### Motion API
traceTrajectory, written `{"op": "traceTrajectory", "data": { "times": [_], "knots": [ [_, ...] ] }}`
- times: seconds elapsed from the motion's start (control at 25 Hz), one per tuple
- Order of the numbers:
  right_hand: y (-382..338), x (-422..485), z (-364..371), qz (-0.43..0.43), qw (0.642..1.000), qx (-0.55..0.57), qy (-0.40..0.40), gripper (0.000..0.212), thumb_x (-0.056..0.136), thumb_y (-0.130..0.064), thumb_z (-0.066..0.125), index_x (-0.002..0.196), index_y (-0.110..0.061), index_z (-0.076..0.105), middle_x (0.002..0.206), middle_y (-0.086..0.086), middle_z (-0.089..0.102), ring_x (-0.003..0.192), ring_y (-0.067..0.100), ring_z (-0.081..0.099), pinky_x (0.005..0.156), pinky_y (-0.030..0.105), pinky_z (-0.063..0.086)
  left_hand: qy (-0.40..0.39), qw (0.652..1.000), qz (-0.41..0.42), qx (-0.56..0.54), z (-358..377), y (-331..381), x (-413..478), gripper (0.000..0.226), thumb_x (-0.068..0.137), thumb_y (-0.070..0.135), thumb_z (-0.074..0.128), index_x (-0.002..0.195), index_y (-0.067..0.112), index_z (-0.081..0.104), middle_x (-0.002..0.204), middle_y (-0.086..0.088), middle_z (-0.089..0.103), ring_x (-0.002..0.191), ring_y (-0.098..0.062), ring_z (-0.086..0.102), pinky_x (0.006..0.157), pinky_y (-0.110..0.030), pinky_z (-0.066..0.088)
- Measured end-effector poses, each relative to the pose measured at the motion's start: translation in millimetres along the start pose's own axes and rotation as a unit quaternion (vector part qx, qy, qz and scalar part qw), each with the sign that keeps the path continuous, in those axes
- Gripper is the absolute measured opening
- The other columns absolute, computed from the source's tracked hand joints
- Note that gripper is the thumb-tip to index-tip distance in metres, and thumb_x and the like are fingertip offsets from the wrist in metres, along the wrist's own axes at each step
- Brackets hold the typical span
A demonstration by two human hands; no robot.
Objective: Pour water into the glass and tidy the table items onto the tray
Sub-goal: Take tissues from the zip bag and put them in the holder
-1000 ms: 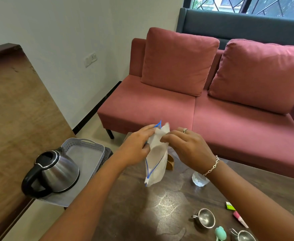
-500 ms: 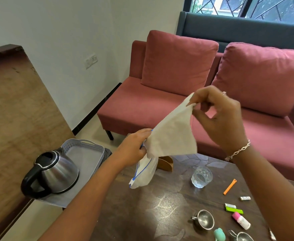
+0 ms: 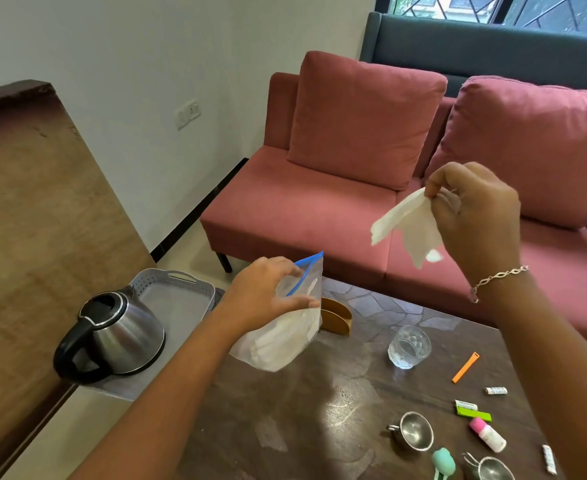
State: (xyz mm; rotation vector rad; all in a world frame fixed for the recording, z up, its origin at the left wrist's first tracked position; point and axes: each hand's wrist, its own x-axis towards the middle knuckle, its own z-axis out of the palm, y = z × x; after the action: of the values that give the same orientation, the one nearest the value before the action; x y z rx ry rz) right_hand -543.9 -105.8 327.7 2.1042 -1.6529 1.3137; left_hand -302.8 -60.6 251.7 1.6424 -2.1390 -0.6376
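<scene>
My left hand [image 3: 268, 294] grips a clear zip bag [image 3: 285, 334] with a blue seal, holding white tissues, above the dark table's [image 3: 302, 410] left edge. My right hand [image 3: 475, 216] is raised to the right and pinches a single white tissue [image 3: 410, 223] that hangs down. A clear glass [image 3: 409, 346] stands on the table. A steel kettle [image 3: 119, 337] with a black handle sits on the grey tray [image 3: 181, 299] to the left of the table.
A wooden napkin holder [image 3: 337, 317] stands behind the bag. Two small steel cups [image 3: 415, 433], an orange clip [image 3: 465, 367], a green packet [image 3: 472, 410], a pink-capped bottle [image 3: 488, 434] and a teal item [image 3: 443, 460] lie front right. A red sofa [image 3: 320, 209] stands behind.
My right hand drew a tissue out of the bag and carried it up and right. My left hand lowered the bag slightly.
</scene>
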Motion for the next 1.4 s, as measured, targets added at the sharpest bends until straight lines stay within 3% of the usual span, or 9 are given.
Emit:
{"op": "traceTrajectory", "data": {
  "times": [0.24,0.4,0.56,0.68,0.8,0.92,1.08,1.2,1.4],
  "knots": [
    [12,-22,32,0.019,0.995,-0.038,-0.088,0.019,0.069,0.009,0.051,0.070,-0.004,0.065,0.070,0.018,0.063,0.061,0.033,0.055,0.056,0.027,0.033,0.043,0.998,0.032,-0.012,2,-6,-2,0.037,0.081,-0.010,0.054,0.115,0.003,0.061,0.115,-0.010,0.064,0.103,-0.027,0.059,0.090,-0.034,0.047],
    [11,-42,49,0.037,0.973,-0.021,-0.228,0.020,0.084,-0.005,0.058,0.101,-0.005,0.069,0.105,0.013,0.066,0.090,0.034,0.061,0.072,0.027,0.040,0.059,0.997,0.045,-0.028,2,-8,-5,0.046,0.078,-0.015,0.051,0.115,0.010,0.063,0.110,-0.008,0.068,0.096,-0.023,0.061,0.081,-0.019,0.042],
    [-6,-71,64,0.020,0.908,0.055,-0.415,0.063,0.066,-0.033,0.078,0.121,-0.011,0.055,0.120,0.004,0.053,0.103,0.018,0.052,0.083,0.025,0.038,0.022,0.999,0.045,-0.002,5,-9,-7,0.033,0.085,-0.003,0.053,0.111,0.016,0.062,0.085,-0.005,0.066,0.064,-0.013,0.050,0.056,-0.020,0.035],
    [-16,-105,84,0.038,0.886,0.076,-0.455,0.059,0.065,-0.034,0.079,0.116,-0.010,0.059,0.117,0.005,0.056,0.105,0.022,0.055,0.087,0.032,0.043,-0.034,0.999,0.040,0.002,12,-14,-10,0.037,0.084,-0.006,0.049,0.110,0.019,0.060,0.089,0.000,0.070,0.076,-0.016,0.063,0.070,-0.029,0.051],
    [-26,-142,102,0.094,0.871,0.100,-0.471,0.031,0.076,-0.024,0.072,0.105,-0.013,0.066,0.110,0.004,0.066,0.103,0.021,0.059,0.087,0.027,0.042,-0.096,0.995,0.007,0.014,24,-26,-15,0.040,0.085,-0.006,0.048,0.113,0.021,0.058,0.096,-0.003,0.070,0.085,-0.022,0.065,0.079,-0.039,0.054],
    [-32,-178,119,0.149,0.845,0.137,-0.495,0.017,0.081,-0.019,0.067,0.097,-0.013,0.071,0.101,0.006,0.071,0.092,0.018,0.063,0.083,0.029,0.047,-0.169,0.985,-0.026,0.032,37,-43,-19,0.040,0.084,-0.006,0.048,0.109,0.024,0.058,0.094,-0.001,0.070,0.084,-0.022,0.063,0.079,-0.042,0.054],
    [-39,-227,138,0.242,0.768,0.218,-0.551,0.015,0.078,-0.014,0.070,0.091,-0.007,0.072,0.095,0.013,0.073,0.073,0.011,0.061,0.067,0.018,0.045,-0.296,0.952,-0.061,0.051,59,-69,-27,0.036,0.083,-0.003,0.056,0.110,0.020,0.058,0.091,-0.001,0.059,0.079,-0.019,0.051,0.071,-0.031,0.043],
    [-39,-259,149,0.295,0.725,0.196,-0.591,0.020,0.078,-0.019,0.070,0.091,-0.004,0.070,0.095,0.016,0.072,0.077,0.020,0.062,0.074,0.031,0.049,-0.352,0.931,-0.073,0.064,84,-86,-35,0.032,0.082,-0.001,0.056,0.109,0.016,0.057,0.090,-0.001,0.052,0.080,-0.020,0.048,0.068,-0.031,0.037],
    [-15,-278,157,0.272,0.765,0.053,-0.581,0.025,0.079,-0.021,0.069,0.101,-0.010,0.068,0.109,0.009,0.067,0.100,0.024,0.059,0.085,0.030,0.043,-0.368,0.916,-0.061,0.150,130,-117,-38,0.034,0.086,-0.001,0.045,0.111,0.019,0.055,0.106,-0.011,0.060,0.085,-0.028,0.051,0.065,-0.033,0.034]
  ]
}}
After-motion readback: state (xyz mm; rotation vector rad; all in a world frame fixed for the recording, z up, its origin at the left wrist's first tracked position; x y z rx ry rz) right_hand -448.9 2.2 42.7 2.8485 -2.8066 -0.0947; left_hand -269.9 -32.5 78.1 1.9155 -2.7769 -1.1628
